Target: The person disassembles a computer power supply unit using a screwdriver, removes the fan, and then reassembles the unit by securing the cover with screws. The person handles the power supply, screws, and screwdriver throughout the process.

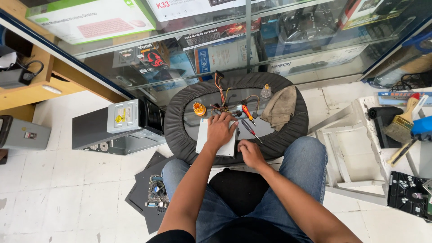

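The person sits with both knees against a round black padded stool [180, 112] used as a work surface. A flat grey metal box [203, 137] lies on its near side. The left hand [220, 130] rests flat on top of the box, fingers spread and holding nothing. The right hand [250, 153] sits just beside the box's near right corner, fingers curled down; whether it grips anything cannot be told.

Just past the hands lie 2 screwdrivers with red handles [246, 112], side by side, and a bundle of coloured wires [220, 87] running away from the box. An orange round part [199, 108] sits to the left, and a crumpled tan cloth [280, 107] to the right.

On the tiled floor, a circuit board [156, 191] lies by the left knee and an open computer case [119, 128] stands further left. A glass display cabinet [247, 40] full of boxes stands behind.
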